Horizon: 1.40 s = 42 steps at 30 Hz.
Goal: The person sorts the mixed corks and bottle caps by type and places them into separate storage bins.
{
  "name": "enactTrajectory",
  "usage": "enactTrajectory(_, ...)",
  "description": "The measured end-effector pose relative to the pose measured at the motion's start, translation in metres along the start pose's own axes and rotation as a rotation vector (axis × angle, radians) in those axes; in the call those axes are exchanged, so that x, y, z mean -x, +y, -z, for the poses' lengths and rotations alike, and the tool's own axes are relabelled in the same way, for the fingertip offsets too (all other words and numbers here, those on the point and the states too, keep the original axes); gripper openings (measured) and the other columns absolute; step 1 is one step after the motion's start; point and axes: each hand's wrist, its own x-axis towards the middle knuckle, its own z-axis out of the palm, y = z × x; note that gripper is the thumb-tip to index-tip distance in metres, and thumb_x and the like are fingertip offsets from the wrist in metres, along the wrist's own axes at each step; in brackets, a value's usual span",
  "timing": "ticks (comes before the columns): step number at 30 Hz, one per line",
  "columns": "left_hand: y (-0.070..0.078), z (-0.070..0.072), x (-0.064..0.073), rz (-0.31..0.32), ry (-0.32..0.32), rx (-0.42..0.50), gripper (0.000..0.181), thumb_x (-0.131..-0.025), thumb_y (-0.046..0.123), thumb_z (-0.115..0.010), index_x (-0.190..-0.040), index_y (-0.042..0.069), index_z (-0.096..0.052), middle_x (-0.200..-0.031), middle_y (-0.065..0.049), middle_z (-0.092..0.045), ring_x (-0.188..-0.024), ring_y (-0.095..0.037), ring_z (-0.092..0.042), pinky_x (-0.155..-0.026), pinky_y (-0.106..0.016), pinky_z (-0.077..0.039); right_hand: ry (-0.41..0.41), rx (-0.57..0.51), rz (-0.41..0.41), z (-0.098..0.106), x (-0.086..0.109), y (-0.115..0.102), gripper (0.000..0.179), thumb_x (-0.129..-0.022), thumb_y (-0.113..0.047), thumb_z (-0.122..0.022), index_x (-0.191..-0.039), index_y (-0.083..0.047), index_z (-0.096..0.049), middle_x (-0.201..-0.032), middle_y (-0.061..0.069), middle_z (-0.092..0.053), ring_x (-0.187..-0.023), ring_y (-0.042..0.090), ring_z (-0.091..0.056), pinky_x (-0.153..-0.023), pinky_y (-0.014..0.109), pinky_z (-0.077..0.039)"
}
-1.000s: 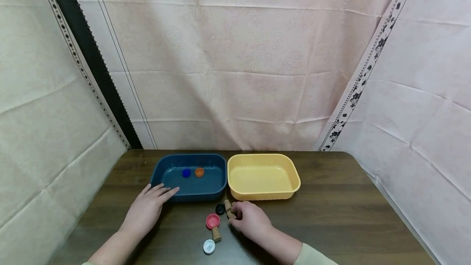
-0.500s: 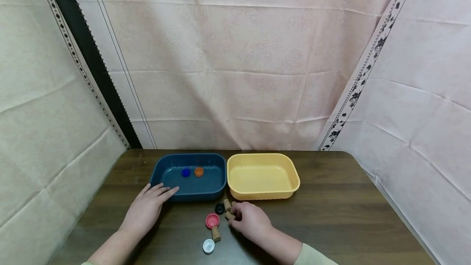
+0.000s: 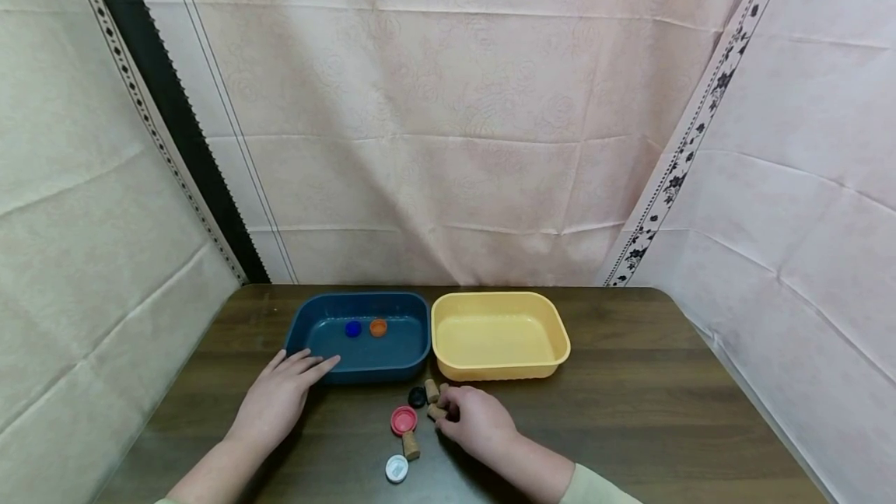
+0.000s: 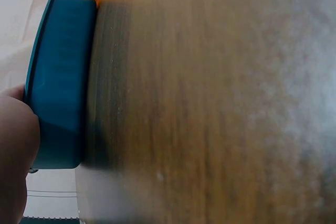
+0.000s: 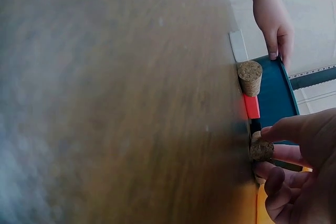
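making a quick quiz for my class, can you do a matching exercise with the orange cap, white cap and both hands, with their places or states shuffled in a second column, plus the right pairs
Things:
1. orange cap
2. white cap
3. left hand
4. right hand

Places and states:
a. touches the rim of the blue tray
b. has its fingers on a cork near the yellow tray
c. lies on the table, lowest of the loose pieces in the head view
d. lies beside a blue cap

Right pairs: 1-d, 2-c, 3-a, 4-b
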Motion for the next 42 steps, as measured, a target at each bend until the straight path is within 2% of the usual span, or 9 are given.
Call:
enactTrajectory(14,-0.001,-0.002,0.001,-0.003,0.003,-0.005,0.057,-0.088,-0.002,-0.068,-0.138,0.025,-0.061,-0.129,-0.006,-0.066,-0.127,-0.034,-0.054,-0.111,-0.062,-0.03,0.013,-0.112,0.008,0.005,0.001,-0.001,0.015,-0.086,-0.029,-0.077,-0.098,-0.023,-0.072,-0.086,-0.012,-0.064,-0.076,0.004,-0.057,-0.065,0.029,-0.051)
enactTrajectory(22,-0.002,-0.002,0.001,-0.004,0.01,0.003,0.057,-0.088,-0.003,-0.068,-0.138,0.025,-0.061,-0.128,-0.006,-0.066,-0.127,-0.034,-0.054,-0.111,-0.062,-0.03,0.081,-0.2,0.011,0.014,-0.001,-0.001,0.015,-0.087,-0.028,-0.076,-0.101,-0.023,-0.071,-0.087,-0.015,-0.065,-0.08,0.008,-0.061,-0.067,0.027,-0.05)
enactTrajectory(35,-0.001,-0.001,0.001,-0.002,0.012,-0.007,0.057,-0.088,-0.002,-0.069,-0.138,0.025,-0.061,-0.128,-0.006,-0.066,-0.127,-0.034,-0.054,-0.111,-0.062,-0.031,0.099,-0.263,-0.032,0.029,-0.005,-0.003,0.016,-0.09,-0.03,-0.074,-0.104,-0.023,-0.071,-0.09,-0.012,-0.065,-0.085,0.012,-0.061,-0.078,0.033,-0.053)
enactTrajectory(38,-0.001,-0.001,0.001,-0.004,0.013,-0.003,0.057,-0.088,-0.002,-0.068,-0.138,0.025,-0.061,-0.128,-0.006,-0.066,-0.128,-0.034,-0.054,-0.111,-0.062,-0.031,0.107,-0.293,-0.041,0.033,-0.007,-0.003,0.016,-0.09,-0.03,-0.074,-0.104,-0.024,-0.07,-0.089,-0.011,-0.064,-0.082,0.012,-0.059,-0.073,0.031,-0.053)
enactTrajectory(42,-0.001,-0.002,0.0,-0.009,0.013,0.002,0.058,-0.088,-0.003,-0.068,-0.138,0.025,-0.061,-0.128,-0.006,-0.066,-0.128,-0.034,-0.054,-0.112,-0.062,-0.03,0.116,-0.344,-0.056,0.039,-0.01,-0.003,0.017,-0.09,-0.029,-0.074,-0.105,-0.022,-0.07,-0.087,-0.008,-0.063,-0.071,0.013,-0.057,-0.06,0.027,-0.051)
